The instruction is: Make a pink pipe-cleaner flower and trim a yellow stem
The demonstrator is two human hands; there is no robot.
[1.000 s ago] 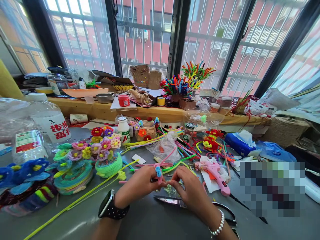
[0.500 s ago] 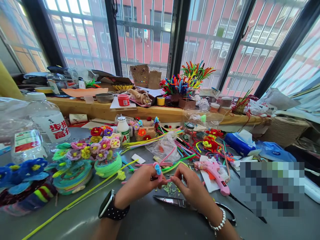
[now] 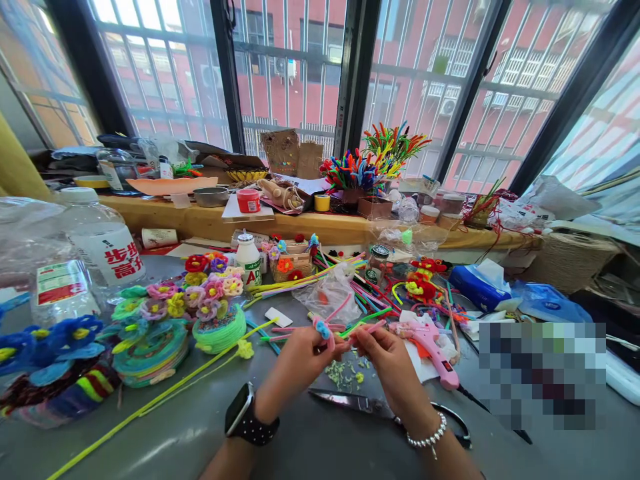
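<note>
My left hand, with a watch on the wrist, is closed around a pink pipe cleaner piece that carries a small blue twist. My right hand, with a beaded bracelet, pinches a pink pipe cleaner end. The fingertips of both hands nearly meet, so I cannot tell whether it is all one piece. Black-handled scissors lie just below my hands, partly behind my right wrist. Green and yellow fuzz clippings are scattered on the table between the hands.
A pink glue gun rests on white paper to the right. Pipe cleaner flower pots stand at the left, with a long yellow pipe cleaner in front. Loose pipe cleaners and a clear plastic bag lie behind my hands.
Both hands have moved slightly up and to the right with the pink piece. My right hand has turned, and a pink end now sticks up from its fingers.
</note>
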